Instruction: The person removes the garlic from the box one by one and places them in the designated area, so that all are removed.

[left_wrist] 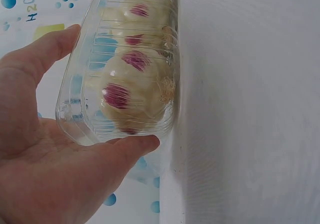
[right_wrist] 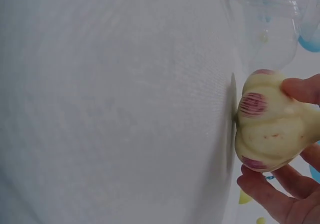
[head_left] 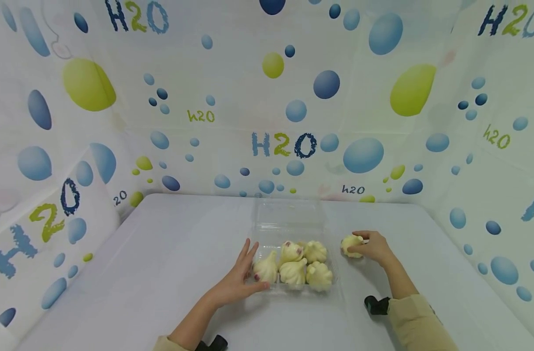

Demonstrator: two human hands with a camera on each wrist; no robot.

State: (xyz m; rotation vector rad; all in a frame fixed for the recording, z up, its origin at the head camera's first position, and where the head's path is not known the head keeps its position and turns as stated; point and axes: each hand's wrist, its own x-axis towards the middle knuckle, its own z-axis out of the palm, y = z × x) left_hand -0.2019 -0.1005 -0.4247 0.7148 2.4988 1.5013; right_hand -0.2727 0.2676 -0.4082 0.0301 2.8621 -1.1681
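A clear plastic box (head_left: 334,273) stands on the table, holding several pale garlic bulbs (head_left: 293,272) with purple patches. My left hand (head_left: 237,280) rests against its near left corner: the thumb lies along the front wall, and the fingers stretch along the left side. In the left wrist view, that thumb and a fingertip touch the box wall (left_wrist: 75,109). To the right of the box, my right hand (head_left: 374,247) grips one garlic bulb (right_wrist: 270,129) between thumb and fingers. This bulb is at or just above the table surface; I cannot tell which.
The box's clear lid (head_left: 289,212) is folded back behind it, flat toward the far edge. A white table (head_left: 170,253) spreads out around the box. Printed sheets (head_left: 232,97) with blue and green dots rise behind and on both sides.
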